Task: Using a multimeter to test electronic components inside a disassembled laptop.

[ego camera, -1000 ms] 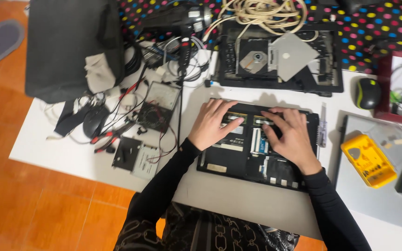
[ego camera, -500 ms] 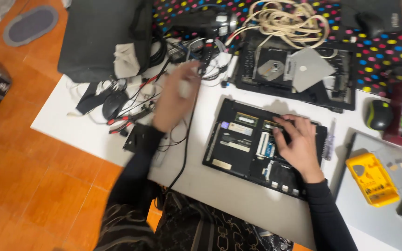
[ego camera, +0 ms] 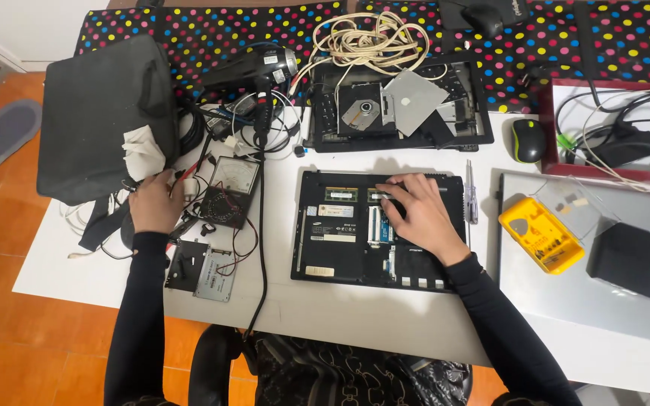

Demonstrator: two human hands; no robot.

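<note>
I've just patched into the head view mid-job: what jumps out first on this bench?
The opened black laptop base at the middle of the white table, underside up, with the right hand resting on its exposed boards. The left hand reaches into the tangle of wires beside the analogue meter, below the black bag. Behind, a second stripped laptop chassis lies on the polka-dot cloth; a yellow case sits at right.

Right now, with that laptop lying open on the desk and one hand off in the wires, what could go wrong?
The right hand presses bare fingers on the open laptop near its memory modules; static or force might harm them. The left hand reaches into tangled wires beside the analog multimeter, so a snagged lead could drag it. The screwdriver lies loose and might roll.
</note>
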